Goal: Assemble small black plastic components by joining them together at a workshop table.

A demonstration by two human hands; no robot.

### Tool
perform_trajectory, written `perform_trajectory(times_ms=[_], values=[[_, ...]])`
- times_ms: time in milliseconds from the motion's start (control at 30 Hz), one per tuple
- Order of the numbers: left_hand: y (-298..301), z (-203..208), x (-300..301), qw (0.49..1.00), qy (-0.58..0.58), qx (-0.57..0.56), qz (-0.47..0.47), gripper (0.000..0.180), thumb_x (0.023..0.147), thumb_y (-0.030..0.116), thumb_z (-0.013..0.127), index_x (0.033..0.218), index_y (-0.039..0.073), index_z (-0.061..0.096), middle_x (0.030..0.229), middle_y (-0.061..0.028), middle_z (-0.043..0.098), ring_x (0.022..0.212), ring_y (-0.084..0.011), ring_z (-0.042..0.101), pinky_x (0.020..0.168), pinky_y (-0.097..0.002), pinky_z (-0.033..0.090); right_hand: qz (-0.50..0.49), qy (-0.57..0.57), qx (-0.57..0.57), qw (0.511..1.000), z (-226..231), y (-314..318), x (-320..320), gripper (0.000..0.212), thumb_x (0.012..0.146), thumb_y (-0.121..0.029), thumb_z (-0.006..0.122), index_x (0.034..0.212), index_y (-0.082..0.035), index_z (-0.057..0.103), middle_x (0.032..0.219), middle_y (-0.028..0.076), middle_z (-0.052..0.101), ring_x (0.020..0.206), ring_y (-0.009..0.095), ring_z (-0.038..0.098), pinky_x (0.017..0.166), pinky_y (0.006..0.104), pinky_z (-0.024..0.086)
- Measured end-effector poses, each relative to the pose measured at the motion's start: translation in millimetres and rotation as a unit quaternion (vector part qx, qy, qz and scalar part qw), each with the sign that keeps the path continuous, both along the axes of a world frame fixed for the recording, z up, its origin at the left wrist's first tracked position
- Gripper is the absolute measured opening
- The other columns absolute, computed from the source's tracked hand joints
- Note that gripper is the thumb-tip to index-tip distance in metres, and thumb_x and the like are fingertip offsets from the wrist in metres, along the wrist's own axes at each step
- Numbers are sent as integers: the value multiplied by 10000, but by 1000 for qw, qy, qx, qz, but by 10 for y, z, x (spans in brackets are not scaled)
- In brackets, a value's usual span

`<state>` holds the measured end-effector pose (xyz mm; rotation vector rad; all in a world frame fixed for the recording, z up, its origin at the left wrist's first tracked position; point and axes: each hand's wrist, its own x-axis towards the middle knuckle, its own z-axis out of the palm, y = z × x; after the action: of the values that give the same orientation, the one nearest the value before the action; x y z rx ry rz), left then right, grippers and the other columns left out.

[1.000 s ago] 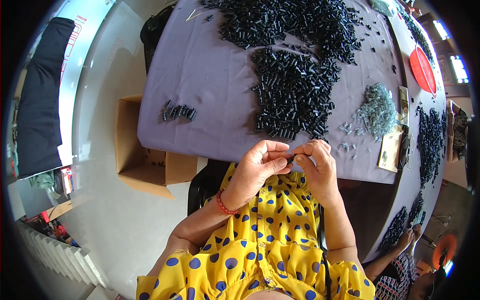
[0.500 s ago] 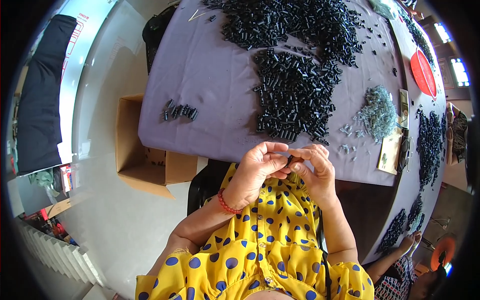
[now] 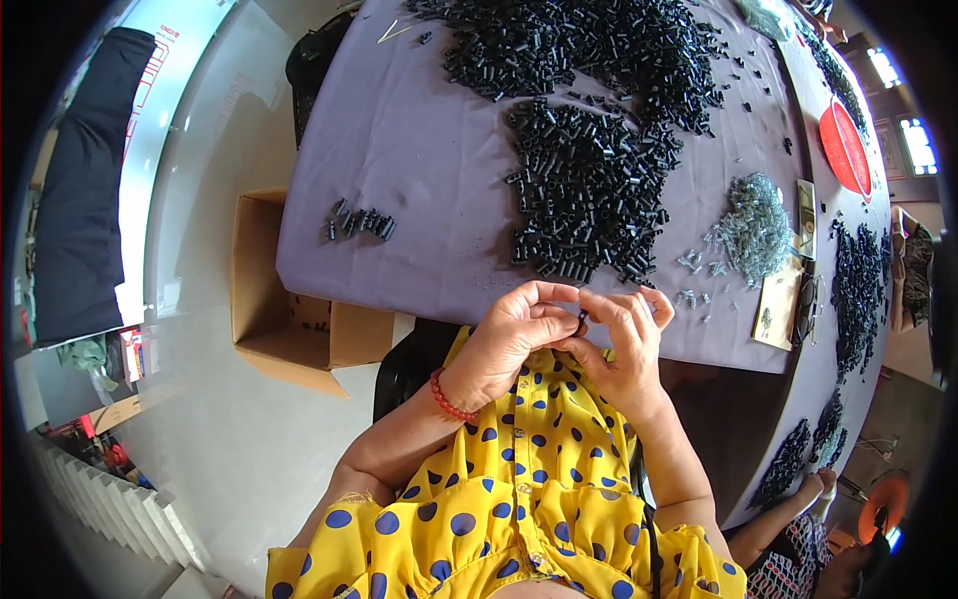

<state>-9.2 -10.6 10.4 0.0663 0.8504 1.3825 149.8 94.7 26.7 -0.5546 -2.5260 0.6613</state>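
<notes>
Holding a black piece (image 3: 582, 321) by the near edge of the surface (image 3: 419, 190) | your left hand (image 3: 521, 327): grip narrowed on it | your right hand (image 3: 624, 339): curved beside it, grip unclear

Red print, large outlined characters with a smaller line of red above them, stands on the white panel (image 3: 160, 130) at the person's far left. It runs along the panel's length, so it appears turned sideways, and a black cloth (image 3: 80, 190) lies beside it, over part of the panel. A faint, pale reddish trace of similar characters shows on the glossy floor (image 3: 225, 200) nearby. The yellowish card (image 3: 775, 307) on the table (image 3: 399, 130) bears a small dark mark, too small to make out.
</notes>
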Motion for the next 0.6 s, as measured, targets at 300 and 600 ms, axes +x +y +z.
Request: perform_trajectory(times_ms=[300,600], values=[[-6,-118,-31,997,-59,8,-42,253,1034,96,614,1271,12,581,1191,-88,654,1079,-148,656,1008,-333,540,-3,-13,97,995,18,19,-7,430,792,-246,810,1168,-79,686,885,6,616,793,176,602,1016,461,319],[-13,-222,-46,991,-123,33,-50,289,1016,112,651,1277,13,574,1181,-81,659,1087,-157,656,1002,-323,538,25,-4,86,996,43,-21,-33,390,809,-223,807,1130,-42,679,878,24,621,766,179,600,1009,471,344]])
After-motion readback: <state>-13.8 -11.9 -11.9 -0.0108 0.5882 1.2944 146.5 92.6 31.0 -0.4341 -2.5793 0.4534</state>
